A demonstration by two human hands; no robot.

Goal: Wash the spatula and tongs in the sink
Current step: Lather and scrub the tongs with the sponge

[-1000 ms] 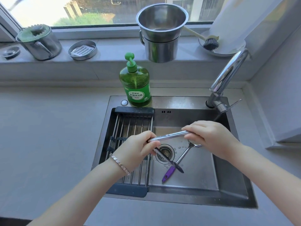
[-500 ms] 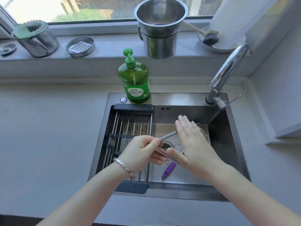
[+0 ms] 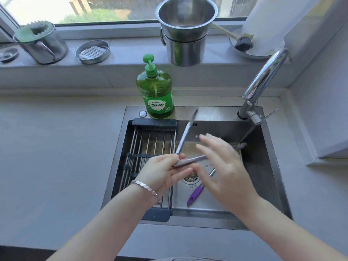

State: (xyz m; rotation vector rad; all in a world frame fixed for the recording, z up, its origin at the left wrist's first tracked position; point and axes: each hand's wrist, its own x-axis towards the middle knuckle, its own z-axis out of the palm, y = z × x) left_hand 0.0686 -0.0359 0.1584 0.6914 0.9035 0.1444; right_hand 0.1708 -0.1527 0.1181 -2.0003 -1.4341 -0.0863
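Note:
My left hand [image 3: 162, 171] pinches the hinge end of the metal tongs [image 3: 185, 135] above the steel sink [image 3: 271, 178]. The tongs stand spread in a V: one arm points up toward the soap bottle, the other runs right under my right hand [image 3: 221, 163]. That hand lies over the lower arm with its fingers straight and blurred. The spatula [image 3: 196, 193], with a purple handle and a thin metal shaft, lies on the sink floor beside the drain [image 3: 189, 178]; my right hand hides its blade.
A black-framed drying rack [image 3: 150, 144] spans the sink's left side. A green dish soap bottle [image 3: 155, 91] stands on the back rim, the faucet [image 3: 263, 80] at the back right. Steel pots, a small dish and a brush sit on the windowsill.
The tongs have swung open into a V, with one arm now pointing up and back. My right hand has slid right along the lower arm. The view has tilted slightly.

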